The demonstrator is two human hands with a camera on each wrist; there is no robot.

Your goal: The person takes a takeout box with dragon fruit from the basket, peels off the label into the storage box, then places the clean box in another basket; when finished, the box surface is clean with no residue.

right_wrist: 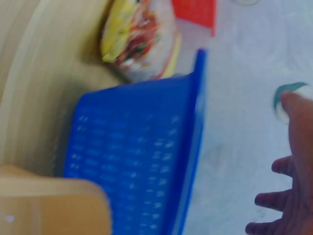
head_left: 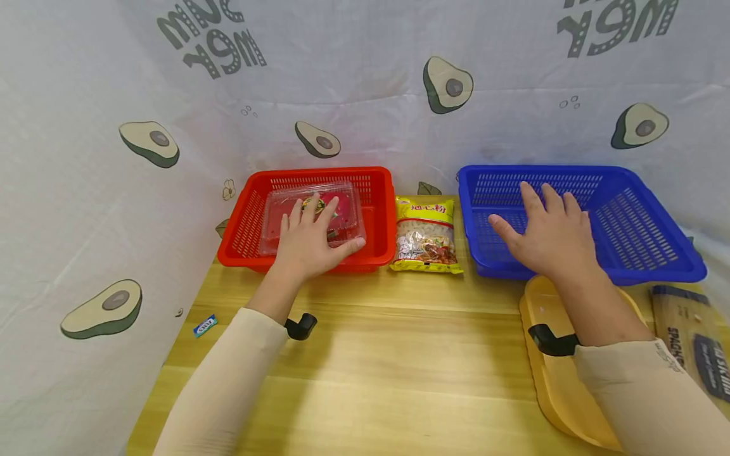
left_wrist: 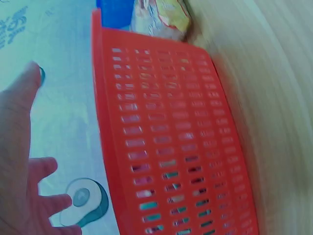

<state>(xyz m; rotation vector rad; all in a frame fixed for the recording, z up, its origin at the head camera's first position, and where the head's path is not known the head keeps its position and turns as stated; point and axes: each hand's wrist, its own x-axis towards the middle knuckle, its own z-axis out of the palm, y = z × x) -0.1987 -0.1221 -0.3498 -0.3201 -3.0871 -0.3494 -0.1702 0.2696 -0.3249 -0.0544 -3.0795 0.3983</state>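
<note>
My left hand (head_left: 308,247) is spread, palm down, above the red basket (head_left: 381,218), holding nothing. In that basket lies a clear plastic box (head_left: 270,215) with a pink-red label, partly hidden by the hand. The left wrist view shows the thumb and fingertips beside the red basket's rim (left_wrist: 100,122), apart from it. Over the blue basket (head_left: 644,215) my right hand (head_left: 553,237) hovers with fingers spread and nothing in it. In the right wrist view its fingers (right_wrist: 276,200) stand away from the blue rim. Between the two baskets lies a yellow-ended pasta bag (head_left: 426,234).
A yellow tray (head_left: 550,392) sits under my right forearm, in front of the blue basket. Right of it lies a pack of spaghetti (head_left: 687,335). A small blue-green wrapped piece (head_left: 205,325) lies near the table's left edge. An avocado-print cloth (head_left: 376,95) hangs behind.
</note>
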